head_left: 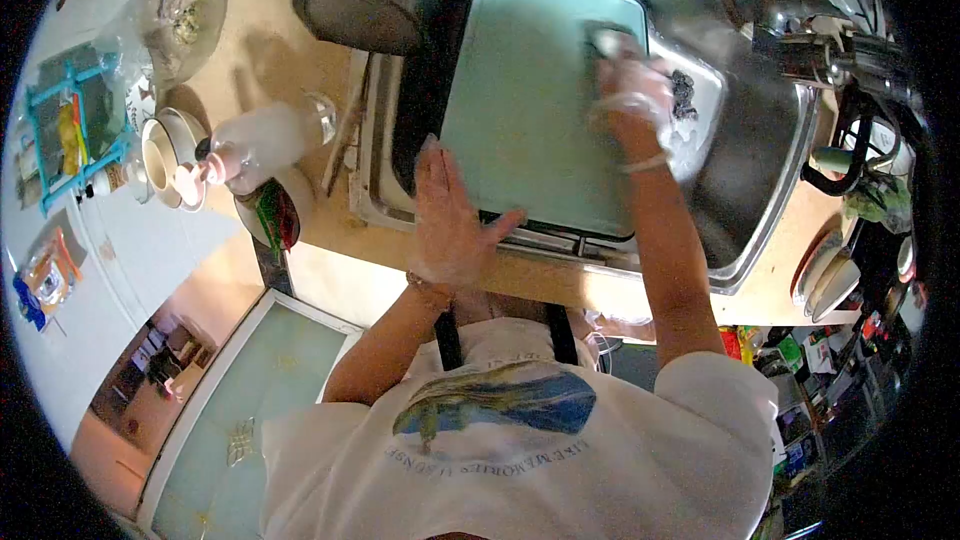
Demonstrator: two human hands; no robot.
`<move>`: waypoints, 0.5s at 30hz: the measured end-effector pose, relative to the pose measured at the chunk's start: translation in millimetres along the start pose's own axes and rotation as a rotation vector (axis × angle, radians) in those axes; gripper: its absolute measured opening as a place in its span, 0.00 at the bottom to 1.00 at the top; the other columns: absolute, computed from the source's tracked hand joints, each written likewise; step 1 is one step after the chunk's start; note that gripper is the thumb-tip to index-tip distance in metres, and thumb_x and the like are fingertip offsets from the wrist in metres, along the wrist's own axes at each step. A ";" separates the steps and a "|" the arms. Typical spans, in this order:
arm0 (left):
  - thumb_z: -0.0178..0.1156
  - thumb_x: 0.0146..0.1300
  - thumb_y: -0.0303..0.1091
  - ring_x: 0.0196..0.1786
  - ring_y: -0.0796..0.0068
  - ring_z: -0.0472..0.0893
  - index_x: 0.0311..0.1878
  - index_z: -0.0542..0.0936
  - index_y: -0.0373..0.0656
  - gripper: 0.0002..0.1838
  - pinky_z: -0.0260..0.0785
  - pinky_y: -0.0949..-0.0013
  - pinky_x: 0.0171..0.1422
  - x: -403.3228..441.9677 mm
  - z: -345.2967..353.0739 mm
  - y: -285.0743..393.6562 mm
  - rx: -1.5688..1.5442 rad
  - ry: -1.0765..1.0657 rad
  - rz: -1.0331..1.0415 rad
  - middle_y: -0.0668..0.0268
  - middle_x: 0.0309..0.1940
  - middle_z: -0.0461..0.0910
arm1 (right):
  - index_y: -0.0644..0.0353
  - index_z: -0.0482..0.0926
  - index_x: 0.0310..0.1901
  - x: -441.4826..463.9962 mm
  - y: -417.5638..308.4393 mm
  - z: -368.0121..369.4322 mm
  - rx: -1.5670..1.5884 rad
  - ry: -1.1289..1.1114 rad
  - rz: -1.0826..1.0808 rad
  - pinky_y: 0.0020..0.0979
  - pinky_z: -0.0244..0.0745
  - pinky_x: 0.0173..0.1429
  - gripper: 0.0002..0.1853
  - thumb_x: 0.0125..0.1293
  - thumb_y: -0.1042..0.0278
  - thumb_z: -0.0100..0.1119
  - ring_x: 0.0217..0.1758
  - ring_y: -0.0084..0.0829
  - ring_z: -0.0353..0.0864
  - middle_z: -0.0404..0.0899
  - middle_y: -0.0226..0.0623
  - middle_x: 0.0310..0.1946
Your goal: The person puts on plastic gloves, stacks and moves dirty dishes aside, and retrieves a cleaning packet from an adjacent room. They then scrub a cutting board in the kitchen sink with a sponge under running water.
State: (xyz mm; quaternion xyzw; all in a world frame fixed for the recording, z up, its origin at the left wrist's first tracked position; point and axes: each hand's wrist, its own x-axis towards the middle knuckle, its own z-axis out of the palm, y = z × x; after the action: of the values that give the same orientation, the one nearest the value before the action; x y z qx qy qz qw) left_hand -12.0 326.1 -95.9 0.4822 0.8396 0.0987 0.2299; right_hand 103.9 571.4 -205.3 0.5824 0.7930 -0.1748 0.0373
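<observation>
A pale green rectangular board point(540, 110) with a dark rim lies across the metal sink point(760, 180). My left hand point(452, 220), in a thin clear glove, is at the board's near left corner, fingers stretched and thumb spread. My right hand point(637, 90), also in a clear glove, is over the right part of the board. Its fingers close around a small whitish and dark thing point(608, 40), too blurred to name. Just right of that hand, a dark rough clump point(683, 95) sits in the sink beside whitish suds.
A black faucet point(800, 40) reaches in from the right. Left of the sink are a clear pump bottle point(265, 145), stacked bowls point(165, 155) and a dark pan-like object point(358, 20) jutting toward the sink. More dishes point(828, 275) stand at the right counter edge.
</observation>
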 end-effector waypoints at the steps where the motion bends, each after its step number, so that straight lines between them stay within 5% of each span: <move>1: 0.60 0.48 0.59 0.67 0.37 0.46 0.64 0.45 0.25 0.55 0.42 0.49 0.69 -2.3 2.2 0.7 -0.004 0.006 0.006 0.37 0.65 0.44 | 0.46 0.72 0.51 19.7 9.5 17.3 -0.074 -0.018 0.073 0.35 0.73 0.44 0.20 0.57 0.51 0.54 0.43 0.32 0.77 0.78 0.33 0.41; 5: 0.59 0.47 0.61 0.66 0.36 0.47 0.63 0.46 0.24 0.56 0.42 0.49 0.69 4.3 -5.7 7.4 0.045 -0.061 -0.019 0.38 0.65 0.45 | 0.50 0.74 0.44 87.4 -63.6 63.4 -0.147 0.029 -0.055 0.34 0.72 0.48 0.20 0.57 0.45 0.51 0.43 0.30 0.77 0.77 0.32 0.39; 6: 0.59 0.46 0.62 0.66 0.36 0.47 0.63 0.47 0.24 0.56 0.42 0.49 0.69 5.0 -10.3 7.3 0.063 -0.090 -0.030 0.38 0.65 0.45 | 0.49 0.74 0.42 142.6 -67.8 181.5 -0.400 0.248 -0.220 0.38 0.72 0.49 0.21 0.57 0.42 0.49 0.42 0.32 0.76 0.77 0.33 0.36; 7: 0.58 0.45 0.64 0.66 0.36 0.48 0.63 0.47 0.24 0.57 0.42 0.49 0.69 8.3 -10.0 8.9 0.075 -0.123 -0.044 0.38 0.65 0.45 | 0.49 0.74 0.41 143.4 -120.3 155.6 -0.493 -0.019 -0.232 0.40 0.71 0.48 0.19 0.60 0.43 0.46 0.41 0.30 0.76 0.76 0.32 0.35; 10: 0.57 0.41 0.68 0.66 0.38 0.48 0.62 0.50 0.23 0.60 0.41 0.50 0.70 2.4 -7.3 8.3 0.172 -0.036 0.017 0.38 0.64 0.47 | 0.48 0.74 0.43 116.7 -59.7 84.8 -0.163 0.019 -0.261 0.39 0.72 0.46 0.21 0.60 0.41 0.44 0.38 0.31 0.76 0.76 0.33 0.36; 15: 0.57 0.36 0.71 0.67 0.40 0.47 0.61 0.51 0.21 0.63 0.37 0.50 0.71 11.9 -9.6 14.2 0.205 -0.084 0.009 0.38 0.64 0.48 | 0.47 0.75 0.42 66.5 3.8 2.4 -0.237 -0.083 0.169 0.36 0.74 0.42 0.16 0.60 0.47 0.48 0.36 0.30 0.76 0.76 0.33 0.35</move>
State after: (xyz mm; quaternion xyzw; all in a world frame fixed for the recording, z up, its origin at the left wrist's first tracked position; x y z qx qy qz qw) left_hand -10.9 344.2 -85.4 0.5106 0.8328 -0.0069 0.2139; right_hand 85.9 632.3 -225.9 0.6311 0.7539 -0.1000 0.1530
